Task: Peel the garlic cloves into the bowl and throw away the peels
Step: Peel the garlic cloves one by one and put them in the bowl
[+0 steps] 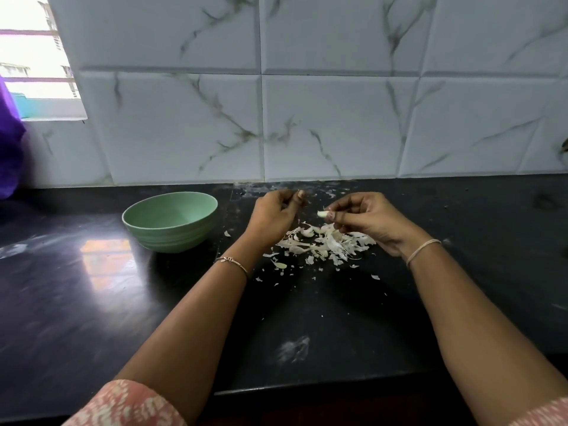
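The garlic clove (321, 214), centre frame, is pinched in the grip of the right hand (365, 219) just above the peels (325, 245) — the left hand (273, 216) has its grip curled, on what I cannot tell. The green bowl (172, 238) stands to the left on the dark surface (92, 302).

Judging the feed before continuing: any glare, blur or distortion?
Head view: glare on the counter left of the bowl; window blown out; tile lines bow from the wide lens; right hand and garlic clove read clearly.

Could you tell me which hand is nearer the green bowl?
Left. The left hand hovers just right of the bowl; the right hand, pinching a garlic clove, is farther right over the peels.
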### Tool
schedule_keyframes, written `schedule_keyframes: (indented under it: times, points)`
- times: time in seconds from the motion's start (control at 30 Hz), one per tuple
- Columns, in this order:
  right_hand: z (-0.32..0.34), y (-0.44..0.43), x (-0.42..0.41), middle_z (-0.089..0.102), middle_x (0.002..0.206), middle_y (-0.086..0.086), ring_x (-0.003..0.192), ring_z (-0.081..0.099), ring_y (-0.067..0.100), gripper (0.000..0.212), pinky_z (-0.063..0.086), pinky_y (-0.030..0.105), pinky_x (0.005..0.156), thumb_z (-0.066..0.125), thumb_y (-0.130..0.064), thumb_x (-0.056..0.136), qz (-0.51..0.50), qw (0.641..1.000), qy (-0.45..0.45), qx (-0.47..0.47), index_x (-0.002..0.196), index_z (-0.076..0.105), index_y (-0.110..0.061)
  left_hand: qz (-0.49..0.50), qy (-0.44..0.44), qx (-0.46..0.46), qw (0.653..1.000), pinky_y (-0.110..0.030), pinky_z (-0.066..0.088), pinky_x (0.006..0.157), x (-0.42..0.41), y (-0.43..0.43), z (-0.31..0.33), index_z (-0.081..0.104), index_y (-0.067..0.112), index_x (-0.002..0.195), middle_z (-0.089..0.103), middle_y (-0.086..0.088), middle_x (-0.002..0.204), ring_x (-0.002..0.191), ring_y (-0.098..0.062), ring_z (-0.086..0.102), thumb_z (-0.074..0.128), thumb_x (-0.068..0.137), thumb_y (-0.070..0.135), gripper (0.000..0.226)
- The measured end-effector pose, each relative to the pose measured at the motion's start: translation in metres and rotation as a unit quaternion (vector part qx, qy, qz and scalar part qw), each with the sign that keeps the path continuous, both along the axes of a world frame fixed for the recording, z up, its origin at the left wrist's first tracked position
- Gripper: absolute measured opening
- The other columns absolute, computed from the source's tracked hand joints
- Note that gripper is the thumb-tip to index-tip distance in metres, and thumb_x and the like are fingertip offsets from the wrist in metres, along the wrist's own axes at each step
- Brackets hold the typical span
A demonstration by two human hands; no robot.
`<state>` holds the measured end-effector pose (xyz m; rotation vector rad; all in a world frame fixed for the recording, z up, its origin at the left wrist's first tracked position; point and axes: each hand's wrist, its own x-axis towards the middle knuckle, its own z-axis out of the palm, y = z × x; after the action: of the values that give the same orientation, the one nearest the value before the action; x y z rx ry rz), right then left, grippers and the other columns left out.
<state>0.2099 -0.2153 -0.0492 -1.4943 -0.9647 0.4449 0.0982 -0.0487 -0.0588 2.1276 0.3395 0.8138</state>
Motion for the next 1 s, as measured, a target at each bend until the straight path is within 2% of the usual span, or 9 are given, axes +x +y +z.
schedule_keyframes:
  times: [0.23,0.3,0.4,0.47,0.57,0.63,0.7,0.87,1.0]
  points:
    - [0.025,0.002,-0.024,0.072,0.074,0.005,0.065,0.066,0.012,0.01,0.054,0.02,0.062,0.07,-0.001,0.084,0.168,0.941,-0.137,-0.259,0.093,0.068,0.002,0.045,0.084,0.05,0.994,-0.043,0.058,0.072,-0.034,0.031,-0.001,0.074,0.012,0.104,0.061,-0.005,0.069,0.064,-0.02,0.06,0.047,0.101,0.037,0.037]
    - [0.046,0.006,-0.036,0.072,0.076,0.005,0.068,0.067,0.013,0.013,0.055,0.02,0.063,0.07,-0.003,0.083,0.191,0.928,-0.174,-0.269,0.095,0.067,0.003,0.048,0.113,0.039,0.992,-0.034,0.056,0.058,-0.044,0.033,-0.004,0.074,0.015,0.101,0.061,-0.006,0.066,0.05,-0.013,0.056,0.047,0.1,0.04,0.037]
    - [0.086,0.005,-0.051,0.072,0.079,0.007,0.069,0.066,0.013,0.017,0.056,0.021,0.065,0.07,-0.003,0.083,0.208,0.929,-0.202,-0.231,0.097,0.068,0.005,0.036,0.11,0.006,0.993,-0.019,0.045,0.041,-0.054,0.033,-0.01,0.063,0.019,0.114,0.061,0.0,0.064,0.042,-0.007,0.051,0.062,0.093,0.018,0.021]
    - [0.095,0.007,-0.056,0.072,0.082,0.012,0.069,0.066,0.014,0.018,0.056,0.022,0.065,0.071,-0.004,0.082,0.211,0.927,-0.211,-0.226,0.096,0.068,0.006,0.035,0.106,0.021,0.994,-0.012,0.042,0.047,-0.054,0.033,-0.014,0.058,0.018,0.118,0.059,0.004,0.069,0.055,-0.011,0.054,0.068,0.084,0.008,0.037]
    - [0.061,0.022,-0.06,0.074,0.085,0.013,0.066,0.066,0.012,0.015,0.056,0.021,0.062,0.072,0.0,0.082,0.21,0.883,-0.261,-0.328,0.094,0.068,0.009,0.031,0.115,0.084,0.989,-0.013,0.047,0.07,-0.052,0.031,-0.016,0.064,0.02,0.1,0.065,0.002,0.091,0.081,-0.012,0.059,0.074,0.077,0.007,0.028]
    - [0.029,0.028,-0.058,0.073,0.07,0.0,0.058,0.065,0.006,0.008,0.054,0.017,0.058,0.07,0.003,0.084,0.206,0.857,-0.262,-0.392,0.091,0.068,0.008,0.026,0.112,0.094,0.989,-0.014,0.049,0.073,-0.052,0.033,-0.018,0.067,0.021,0.094,0.066,0.002,0.092,0.075,-0.005,0.058,0.075,0.076,0.006,0.025]
    - [0.022,0.028,-0.054,0.071,0.065,-0.003,0.057,0.065,0.004,0.01,0.052,0.015,0.055,0.069,0.004,0.085,0.191,0.868,-0.236,-0.392,0.093,0.067,0.009,0.033,0.104,0.089,0.99,-0.006,0.044,0.067,-0.053,0.034,-0.02,0.071,0.017,0.1,0.065,0.004,0.087,0.065,0.002,0.055,0.074,0.082,0.012,0.019]
    - [0.048,0.023,-0.053,0.072,0.073,0.004,0.064,0.067,0.012,0.007,0.056,0.02,0.061,0.072,-0.002,0.084,0.153,0.895,-0.259,-0.329,0.09,0.069,0.002,0.043,0.112,0.033,0.992,-0.033,0.056,0.075,-0.05,0.028,-0.015,0.074,0.023,0.086,0.073,-0.014,0.086,0.066,-0.02,0.065,0.044,0.101,0.044,0.04]
    - [0.024,0.035,-0.055,0.072,0.082,0.01,0.071,0.065,0.018,0.003,0.055,0.023,0.065,0.069,-0.002,0.087,0.168,0.867,-0.278,-0.377,0.088,0.07,-0.005,0.03,0.07,0.036,0.996,-0.017,0.049,0.063,-0.054,0.026,-0.012,0.069,0.02,0.084,0.071,-0.002,0.083,0.057,0.0,0.057,0.076,0.082,0.014,0.009]
